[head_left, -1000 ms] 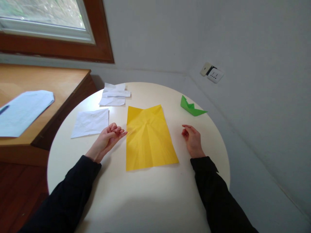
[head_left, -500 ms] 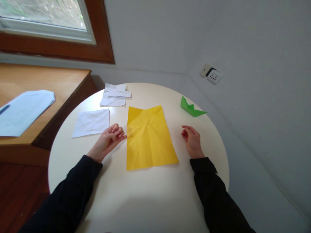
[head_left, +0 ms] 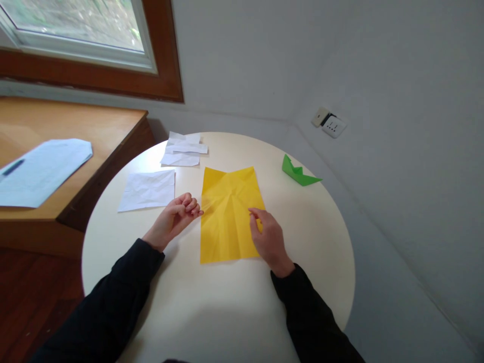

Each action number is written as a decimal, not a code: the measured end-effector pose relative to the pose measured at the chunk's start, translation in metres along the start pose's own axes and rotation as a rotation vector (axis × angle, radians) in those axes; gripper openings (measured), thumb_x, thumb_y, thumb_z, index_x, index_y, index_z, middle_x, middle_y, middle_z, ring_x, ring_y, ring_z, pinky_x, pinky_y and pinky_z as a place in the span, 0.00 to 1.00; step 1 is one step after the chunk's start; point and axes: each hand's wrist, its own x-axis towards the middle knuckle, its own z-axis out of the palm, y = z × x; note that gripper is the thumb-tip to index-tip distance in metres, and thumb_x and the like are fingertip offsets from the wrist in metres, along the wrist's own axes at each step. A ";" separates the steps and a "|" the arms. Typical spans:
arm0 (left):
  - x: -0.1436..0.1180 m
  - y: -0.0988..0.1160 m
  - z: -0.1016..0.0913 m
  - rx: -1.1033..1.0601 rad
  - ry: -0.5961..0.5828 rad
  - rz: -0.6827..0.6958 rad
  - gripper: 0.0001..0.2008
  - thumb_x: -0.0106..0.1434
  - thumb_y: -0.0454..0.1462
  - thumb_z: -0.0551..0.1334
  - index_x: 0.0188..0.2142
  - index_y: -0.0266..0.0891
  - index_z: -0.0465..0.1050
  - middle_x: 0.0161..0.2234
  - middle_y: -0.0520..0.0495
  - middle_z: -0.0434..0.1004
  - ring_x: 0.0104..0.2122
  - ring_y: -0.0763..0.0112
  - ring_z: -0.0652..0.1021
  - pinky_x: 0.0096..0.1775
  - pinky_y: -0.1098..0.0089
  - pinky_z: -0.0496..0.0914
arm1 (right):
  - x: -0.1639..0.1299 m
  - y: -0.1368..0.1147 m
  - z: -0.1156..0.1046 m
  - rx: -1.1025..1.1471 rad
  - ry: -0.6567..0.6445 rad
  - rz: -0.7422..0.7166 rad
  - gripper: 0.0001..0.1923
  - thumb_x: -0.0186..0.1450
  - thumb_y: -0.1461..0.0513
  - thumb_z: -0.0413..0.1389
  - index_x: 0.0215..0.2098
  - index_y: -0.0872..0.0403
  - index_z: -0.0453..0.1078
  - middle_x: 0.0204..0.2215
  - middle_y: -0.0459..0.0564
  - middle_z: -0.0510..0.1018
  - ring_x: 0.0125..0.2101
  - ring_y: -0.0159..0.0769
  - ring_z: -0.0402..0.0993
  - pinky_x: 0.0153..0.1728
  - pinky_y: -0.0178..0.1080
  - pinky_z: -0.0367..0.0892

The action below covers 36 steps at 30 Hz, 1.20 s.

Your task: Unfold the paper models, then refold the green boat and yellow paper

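A creased yellow paper sheet [head_left: 227,212] lies flat in the middle of the round white table [head_left: 212,312]. My left hand [head_left: 176,218] rests on the table at the sheet's left edge, fingers loosely curled, its fingertips at the paper's border. My right hand [head_left: 268,239] lies on the sheet's right lower part, fingers touching the paper. It grips nothing that I can see. Both arms wear black sleeves.
A green folded paper boat [head_left: 298,172] sits at the table's far right. A crumpled white sheet [head_left: 148,189] and a small stack of white papers [head_left: 183,150] lie at the far left. A wooden desk [head_left: 75,136] with a pale envelope [head_left: 41,169] stands left. A wall socket [head_left: 329,123] is on the right wall.
My right hand has moved left from the bare table onto the yellow sheet's right side. My left hand has stayed at the sheet's left edge.
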 end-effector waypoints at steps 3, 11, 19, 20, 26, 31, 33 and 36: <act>0.000 -0.001 -0.001 -0.028 -0.018 -0.017 0.14 0.35 0.23 0.53 0.18 0.39 0.51 0.18 0.54 0.53 0.22 0.74 0.64 0.31 0.70 0.66 | -0.010 -0.020 0.015 -0.268 -0.184 -0.065 0.20 0.65 0.60 0.47 0.54 0.55 0.64 0.48 0.59 0.73 0.47 0.49 0.68 0.45 0.50 0.62; 0.000 0.001 -0.001 -0.044 -0.028 -0.016 0.08 0.37 0.27 0.56 0.18 0.38 0.57 0.19 0.51 0.57 0.23 0.72 0.66 0.31 0.67 0.65 | -0.020 -0.015 0.031 -0.416 -0.320 -0.144 0.20 0.63 0.65 0.46 0.54 0.55 0.65 0.55 0.61 0.67 0.55 0.51 0.61 0.53 0.53 0.55; 0.001 -0.001 -0.005 -0.005 0.047 0.016 0.06 0.39 0.29 0.55 0.18 0.35 0.70 0.21 0.45 0.71 0.27 0.66 0.73 0.40 0.60 0.69 | -0.004 0.006 0.020 -0.359 -0.258 -0.102 0.13 0.58 0.70 0.44 0.31 0.55 0.69 0.32 0.55 0.75 0.36 0.43 0.70 0.42 0.42 0.64; 0.002 -0.001 -0.006 0.002 0.058 0.016 0.09 0.40 0.30 0.55 0.21 0.35 0.73 0.24 0.43 0.74 0.30 0.62 0.76 0.43 0.58 0.69 | -0.002 0.009 0.018 -0.357 -0.255 -0.076 0.12 0.58 0.70 0.44 0.29 0.54 0.68 0.30 0.54 0.74 0.34 0.42 0.69 0.39 0.41 0.64; 0.001 0.000 -0.007 -0.012 -0.037 -0.053 0.22 0.47 0.34 0.55 0.41 0.30 0.75 0.45 0.36 0.76 0.53 0.54 0.69 0.56 0.56 0.60 | 0.003 0.022 0.011 -0.370 -0.257 -0.005 0.14 0.64 0.62 0.48 0.46 0.58 0.67 0.39 0.58 0.71 0.39 0.44 0.69 0.40 0.42 0.64; 0.001 0.000 -0.009 -0.030 -0.099 -0.059 0.26 0.51 0.36 0.53 0.50 0.32 0.68 0.50 0.37 0.72 0.57 0.56 0.65 0.59 0.54 0.53 | 0.006 0.023 0.006 -0.487 -0.360 -0.031 0.19 0.66 0.60 0.49 0.54 0.56 0.63 0.43 0.57 0.71 0.42 0.44 0.69 0.46 0.45 0.61; 0.001 0.000 -0.009 -0.037 -0.115 -0.050 0.27 0.52 0.36 0.53 0.52 0.33 0.66 0.50 0.37 0.72 0.57 0.56 0.64 0.60 0.53 0.51 | 0.007 0.022 0.004 -0.514 -0.392 -0.003 0.19 0.67 0.61 0.48 0.55 0.56 0.61 0.45 0.57 0.71 0.44 0.44 0.69 0.48 0.47 0.60; 0.001 0.000 -0.007 -0.039 -0.120 -0.050 0.27 0.52 0.36 0.54 0.52 0.34 0.66 0.49 0.37 0.73 0.56 0.55 0.67 0.59 0.53 0.51 | 0.008 0.022 0.002 -0.515 -0.408 0.058 0.20 0.68 0.63 0.45 0.58 0.55 0.59 0.49 0.57 0.70 0.48 0.45 0.67 0.51 0.53 0.56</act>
